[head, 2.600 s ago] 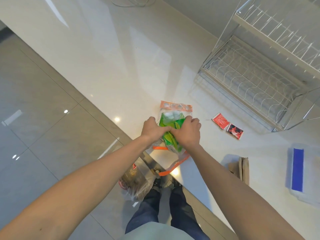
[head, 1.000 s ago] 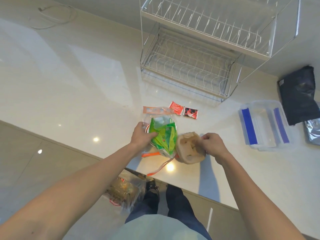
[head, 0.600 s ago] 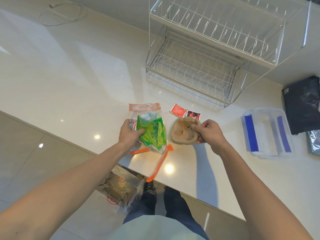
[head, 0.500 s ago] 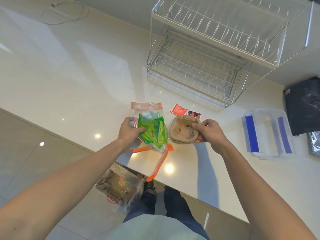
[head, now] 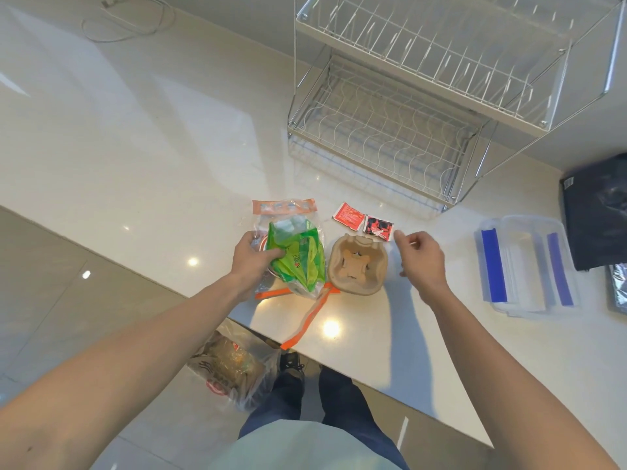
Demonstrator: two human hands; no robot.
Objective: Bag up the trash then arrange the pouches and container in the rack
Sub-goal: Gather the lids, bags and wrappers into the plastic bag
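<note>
A clear trash bag with orange trim (head: 288,218) lies on the white counter, stuffed with a green wrapper (head: 300,257). My left hand (head: 252,259) grips the bag's left side. A brown cardboard cup carrier (head: 358,266) lies flat on the counter just right of the bag. My right hand (head: 420,261) hovers to the carrier's right, fingers loosely curled and holding nothing. Two small red sauce packets (head: 363,221) lie just beyond the carrier. A two-tier wire rack (head: 390,123) stands at the back. A clear container with blue clips (head: 529,266) sits to the right.
A dark pouch (head: 597,212) and a silvery pouch (head: 619,290) lie at the far right edge. A white cable (head: 125,18) is coiled at the back left. Another plastic bag with brown contents (head: 230,368) sits on the floor below the counter edge by my feet.
My right hand carried the cup carrier beside the bag, set it flat and let go, then drew back right. My left hand kept its hold on the bag.
</note>
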